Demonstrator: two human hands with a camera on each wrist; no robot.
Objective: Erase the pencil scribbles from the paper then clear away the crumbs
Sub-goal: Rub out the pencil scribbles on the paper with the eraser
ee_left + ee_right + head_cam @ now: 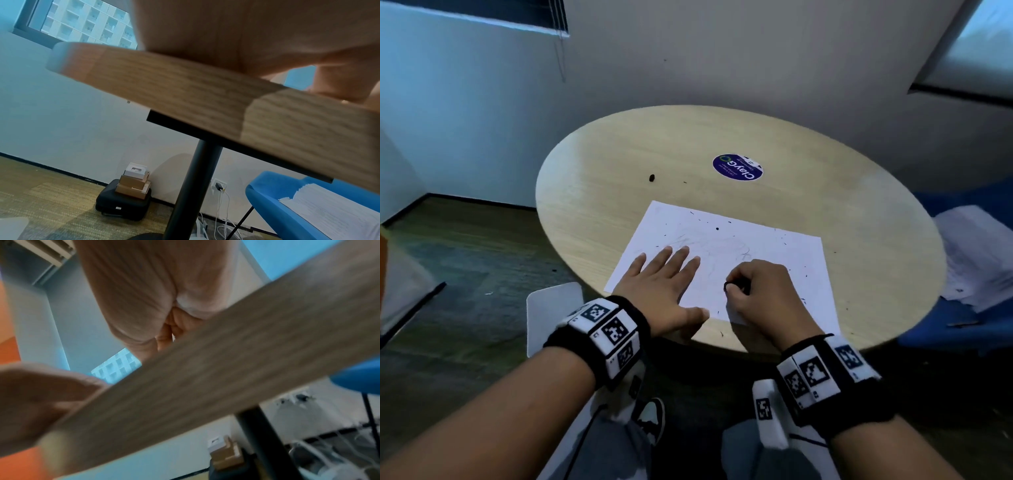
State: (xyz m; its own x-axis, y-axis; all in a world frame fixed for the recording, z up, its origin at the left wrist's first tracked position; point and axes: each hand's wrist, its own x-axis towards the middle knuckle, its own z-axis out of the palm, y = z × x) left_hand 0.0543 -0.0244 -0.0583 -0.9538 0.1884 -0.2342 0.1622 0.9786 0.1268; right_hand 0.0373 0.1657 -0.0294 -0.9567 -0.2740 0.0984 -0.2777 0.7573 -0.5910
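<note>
A white sheet of paper (756,250) lies on the round wooden table (722,144), with faint pencil scribbles (722,246) near its middle and dark eraser crumbs (717,228) scattered over it. My left hand (664,284) presses flat on the sheet's near-left part, fingers straight and spread. To its right, my right hand (756,291) curls over the paper and pinches a small dark eraser (732,286) against the sheet. Both wrist views look from below the table rim (205,97), where only the heel of each hand shows; the right wrist view is blurred.
A dark lump (652,177) and a round blue sticker (737,167) lie farther back on the table. A blue chair (962,325) with stacked papers (972,253) stands at the right. Boxes on a black case (127,193) sit by the wall.
</note>
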